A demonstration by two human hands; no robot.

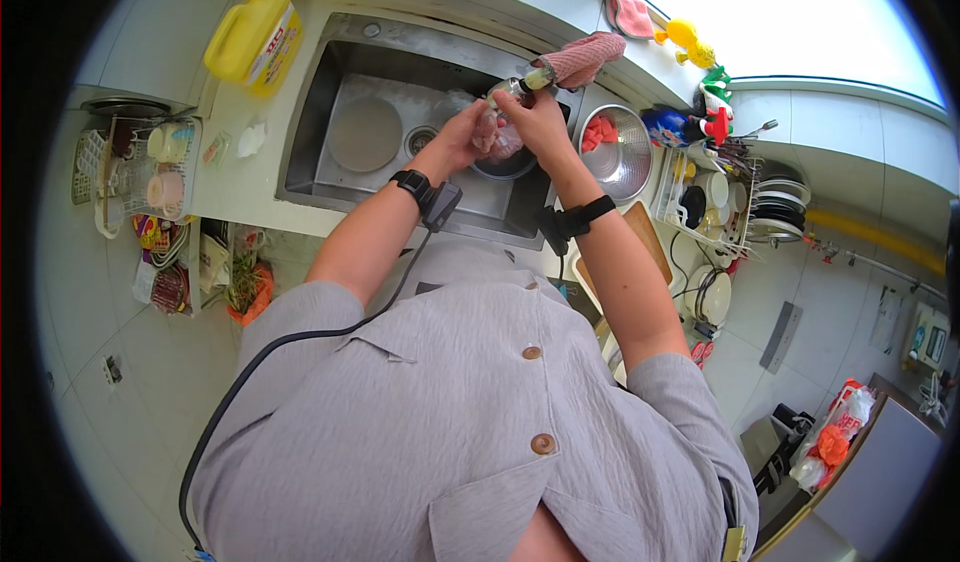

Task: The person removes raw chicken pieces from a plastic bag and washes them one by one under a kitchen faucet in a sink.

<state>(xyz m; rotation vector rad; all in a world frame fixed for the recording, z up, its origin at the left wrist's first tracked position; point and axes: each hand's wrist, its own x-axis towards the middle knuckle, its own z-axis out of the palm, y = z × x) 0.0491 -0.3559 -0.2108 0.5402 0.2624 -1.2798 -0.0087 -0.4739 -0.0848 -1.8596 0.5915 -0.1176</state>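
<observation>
Both hands are over the right part of a stainless steel sink (450, 187). My left hand (463, 135) grips one side of pale pink raw meat (491, 135), which seems to be in thin clear plastic. My right hand (534, 120) closes on its upper right side, by the faucet (537, 78). A pink cloth (585, 57) is draped over the faucet. Beneath the hands is a round bowl (506, 168), partly hidden by them. Just right of the sink, a metal colander (630, 158) holds red chunks (599, 132).
A yellow jug (251, 40) stands left behind the sink. Dish racks (694, 224) with crockery are at the right, another rack (142, 187) far left. Spray bottles (720, 123) stand by the window. A brown cutting board (646, 243) lies near my right forearm.
</observation>
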